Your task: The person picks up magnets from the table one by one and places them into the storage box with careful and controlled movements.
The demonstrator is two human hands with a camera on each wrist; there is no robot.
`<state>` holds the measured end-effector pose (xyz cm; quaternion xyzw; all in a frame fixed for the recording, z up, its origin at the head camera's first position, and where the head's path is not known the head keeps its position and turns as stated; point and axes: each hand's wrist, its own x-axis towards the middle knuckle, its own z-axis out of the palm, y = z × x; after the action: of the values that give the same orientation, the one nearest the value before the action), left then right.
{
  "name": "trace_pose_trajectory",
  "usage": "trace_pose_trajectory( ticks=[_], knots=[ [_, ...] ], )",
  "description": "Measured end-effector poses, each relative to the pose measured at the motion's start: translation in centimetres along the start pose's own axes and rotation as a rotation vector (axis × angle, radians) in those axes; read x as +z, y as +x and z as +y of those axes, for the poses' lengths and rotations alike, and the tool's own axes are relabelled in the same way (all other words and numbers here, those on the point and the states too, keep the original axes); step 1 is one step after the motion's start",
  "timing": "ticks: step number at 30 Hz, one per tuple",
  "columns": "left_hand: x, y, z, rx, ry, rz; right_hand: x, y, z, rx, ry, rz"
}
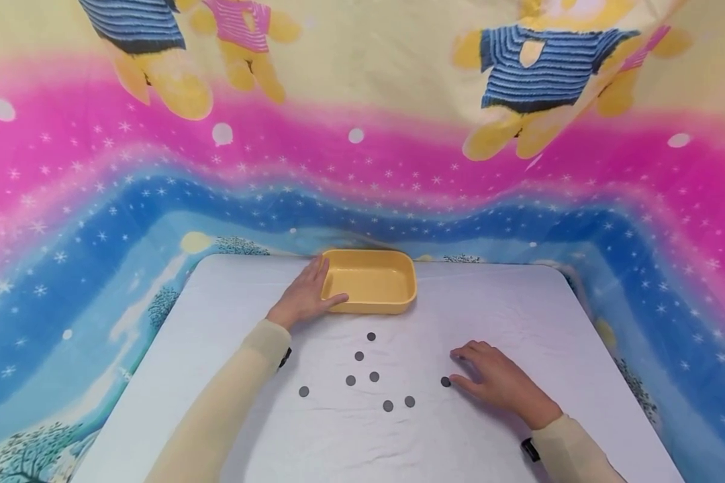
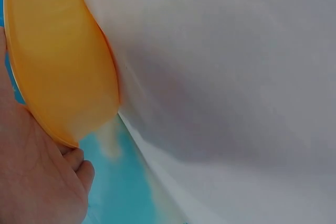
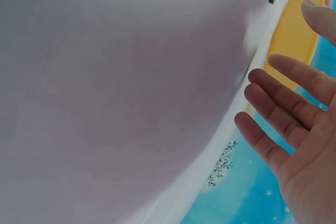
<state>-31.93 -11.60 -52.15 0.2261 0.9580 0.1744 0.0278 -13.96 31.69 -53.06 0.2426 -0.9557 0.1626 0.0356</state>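
At the table's far edge stands a shallow yellow tray [image 1: 371,308] with rounded corners. My left hand [image 1: 305,295] holds its left end, thumb over the near rim and fingers along the side; in the left wrist view the hand [image 2: 39,166] lies against the tray's wall [image 2: 63,51]. Further right, my right hand [image 1: 498,379] hovers low over the table with spread, slightly bent fingers. Its thumb tip is right beside a small dark disc [image 1: 446,382]. Nothing shows between the fingers of the right hand [image 3: 299,124] in the right wrist view.
Several more flat grey discs lie scattered between the hands, among them one nearest the tray [image 1: 371,337] and a leftmost disc [image 1: 304,391]. A white cloth covers the table [image 1: 229,288]. Around it hangs a colourful printed curtain [image 1: 362,174], close behind the tray.
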Motion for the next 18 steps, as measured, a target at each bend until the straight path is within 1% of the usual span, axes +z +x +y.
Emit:
trace_pose_trajectory(
  ticks=[3,8,10,18],
  knots=[
    [0.0,0.2,0.4,0.005,0.001,-0.001,0.1,0.0,0.0,0.005,0.0,-0.01],
    [0.2,0.4,1.2,0.016,-0.003,-0.002,0.1,0.0,-0.1,0.075,0.007,-0.089],
    [0.2,0.5,1.6,0.02,-0.006,-0.004,0.1,0.0,-0.2,0.088,0.002,-0.111],
    [0.5,0.8,2.8,0.032,-0.002,-0.019,0.2,0.0,-0.4,0.065,0.023,-0.144]
  ],
)
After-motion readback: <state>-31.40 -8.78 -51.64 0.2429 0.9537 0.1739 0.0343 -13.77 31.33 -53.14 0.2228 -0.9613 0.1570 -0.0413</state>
